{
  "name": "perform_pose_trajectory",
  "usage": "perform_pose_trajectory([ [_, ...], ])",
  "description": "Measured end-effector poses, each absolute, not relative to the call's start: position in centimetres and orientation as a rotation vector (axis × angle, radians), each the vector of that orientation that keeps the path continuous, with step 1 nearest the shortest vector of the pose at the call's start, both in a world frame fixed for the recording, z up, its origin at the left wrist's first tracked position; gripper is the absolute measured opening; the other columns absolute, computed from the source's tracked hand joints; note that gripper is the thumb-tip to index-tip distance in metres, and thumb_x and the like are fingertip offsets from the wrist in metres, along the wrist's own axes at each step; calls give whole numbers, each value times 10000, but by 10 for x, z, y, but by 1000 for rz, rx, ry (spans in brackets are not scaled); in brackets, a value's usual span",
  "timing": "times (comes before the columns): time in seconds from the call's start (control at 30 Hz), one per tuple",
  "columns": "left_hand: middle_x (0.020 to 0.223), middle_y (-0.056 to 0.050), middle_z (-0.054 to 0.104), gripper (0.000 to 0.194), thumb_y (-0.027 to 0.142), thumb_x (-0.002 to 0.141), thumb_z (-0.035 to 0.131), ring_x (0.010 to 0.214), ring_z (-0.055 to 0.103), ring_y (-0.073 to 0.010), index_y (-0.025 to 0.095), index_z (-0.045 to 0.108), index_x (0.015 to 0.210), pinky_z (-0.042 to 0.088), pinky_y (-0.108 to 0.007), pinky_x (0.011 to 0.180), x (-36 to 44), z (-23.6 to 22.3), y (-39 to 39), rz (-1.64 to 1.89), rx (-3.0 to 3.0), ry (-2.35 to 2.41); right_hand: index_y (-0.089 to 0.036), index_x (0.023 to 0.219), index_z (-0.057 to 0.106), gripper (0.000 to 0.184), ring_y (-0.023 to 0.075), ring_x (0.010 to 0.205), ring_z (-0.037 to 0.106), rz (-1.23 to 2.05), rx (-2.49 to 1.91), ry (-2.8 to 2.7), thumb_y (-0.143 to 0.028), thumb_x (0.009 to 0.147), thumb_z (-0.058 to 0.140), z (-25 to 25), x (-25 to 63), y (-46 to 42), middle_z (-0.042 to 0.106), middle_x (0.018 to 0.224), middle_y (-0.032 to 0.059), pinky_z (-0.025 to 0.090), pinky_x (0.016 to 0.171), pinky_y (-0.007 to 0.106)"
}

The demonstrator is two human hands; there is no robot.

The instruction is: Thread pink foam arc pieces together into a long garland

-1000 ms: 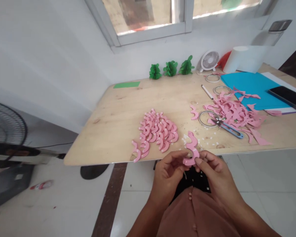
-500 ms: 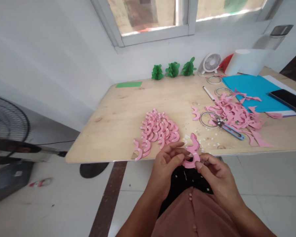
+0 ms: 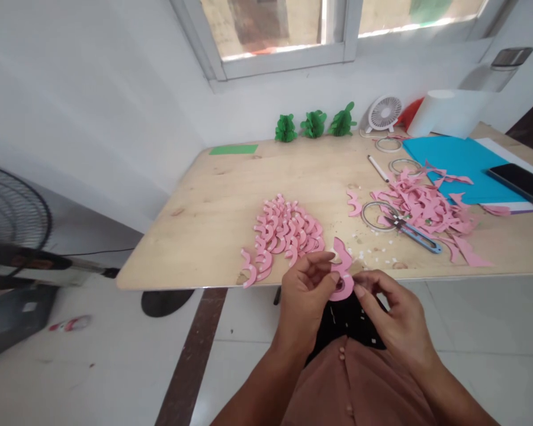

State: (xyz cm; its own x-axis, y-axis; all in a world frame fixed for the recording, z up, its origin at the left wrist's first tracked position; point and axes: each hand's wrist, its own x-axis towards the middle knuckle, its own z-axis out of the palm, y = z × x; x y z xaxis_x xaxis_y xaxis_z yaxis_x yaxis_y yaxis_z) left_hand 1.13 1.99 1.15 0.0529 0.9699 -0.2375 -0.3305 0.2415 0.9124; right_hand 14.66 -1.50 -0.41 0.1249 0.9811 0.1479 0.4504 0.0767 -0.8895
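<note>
The head-worn camera looks forward and down across the desk point(image 3: 204, 201) from its near side: left hand point(image 3: 304, 296) at five o'clock and right hand point(image 3: 393, 305) at four, both close, a window point(image 3: 288, 63) farther off at twelve, a black fan point(image 3: 18, 253) cropped at nine.

You were in a plain indoor room serving as a paper-craft workplace; whether home or workshop could not be told. Your pale wooden table point(image 3: 204, 201) stood by a white wall point(image 3: 249, 112) under a grey-framed window point(image 3: 288, 60). Pink curved paper cut-outs point(image 3: 288, 231) lay near its front edge, pink paper offcuts point(image 3: 426, 204) and blue-handled snips point(image 3: 420, 238) toward its right end, and three green layered-paper figures point(image 3: 314, 124) along its back edge. White floor tiles point(image 3: 124, 361) spread below.
</note>
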Motion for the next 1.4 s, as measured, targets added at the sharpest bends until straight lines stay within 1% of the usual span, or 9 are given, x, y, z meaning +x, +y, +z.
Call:
perform_pose_trajectory([
  [0.1,790,-14,639,248,146,701,663,748,608,-121,176,627,945,490,-213,670,14,10,16,1237,940,1153,-199,846,610,74,150,648,564,485,-1475,-1546,-224,834,541,2,146,-15,603,712,9,449,617,257],
  [0.17,818,-23,649,250,151,724,642,781,617,-136,186,623,971,498,-238,710,16,9,13,1257,1042,1217,-200,844,604,74,146,643,563,450,-1438,-1606,-197,840,529,5,144,-14,603,713,9,441,616,256],
  [0.3,827,-27,666,270,176,740,641,790,633,-152,203,619,1007,502,-266,745,17,8,8,1267,1116,1257,-195,820,597,86,143,621,560,480,-1440,-1636,-182,842,515,6,140,-11,600,683,6,434,589,252],
  [0.53,818,-32,690,294,190,728,666,788,652,-163,199,605,1015,504,-271,746,19,5,7,1251,1039,1209,-196,748,578,98,135,584,557,457,-1471,-1626,-182,824,519,7,138,-9,599,645,-4,437,555,236],
  [0.7,818,-22,684,298,170,732,655,787,648,-156,204,603,1023,498,-266,753,18,6,6,1244,1102,1241,-193,745,581,90,126,560,533,459,-1487,-1616,-170,810,524,9,137,-6,600,635,-2,439,549,234],
  [0.83,808,-12,673,289,168,740,646,781,643,-149,210,597,1022,495,-257,734,17,6,7,1214,1108,1225,-193,710,577,103,120,538,520,489,-1497,-1598,-171,796,526,9,137,-5,593,612,-7,432,520,227],
  [0.93,777,-1,667,284,161,739,642,734,638,-137,211,594,1014,493,-238,681,17,7,8,1195,1075,1202,-195,694,571,114,119,531,524,519,-1504,-1584,-161,788,517,9,138,-4,587,598,-13,428,506,221],
  [1.17,789,-9,667,287,152,730,649,764,643,-143,204,585,1006,499,-245,712,14,9,10,1186,1086,1194,-187,686,577,111,120,548,529,581,-1514,-1576,-163,784,529,12,138,-4,595,600,-12,430,539,222],
  [1.4,753,1,666,263,140,737,628,712,640,-128,192,573,988,501,-233,664,13,10,11,1165,1077,1156,-178,660,562,127,111,541,523,621,-1508,-1591,-150,776,520,11,138,-4,577,589,-15,409,539,216],
])
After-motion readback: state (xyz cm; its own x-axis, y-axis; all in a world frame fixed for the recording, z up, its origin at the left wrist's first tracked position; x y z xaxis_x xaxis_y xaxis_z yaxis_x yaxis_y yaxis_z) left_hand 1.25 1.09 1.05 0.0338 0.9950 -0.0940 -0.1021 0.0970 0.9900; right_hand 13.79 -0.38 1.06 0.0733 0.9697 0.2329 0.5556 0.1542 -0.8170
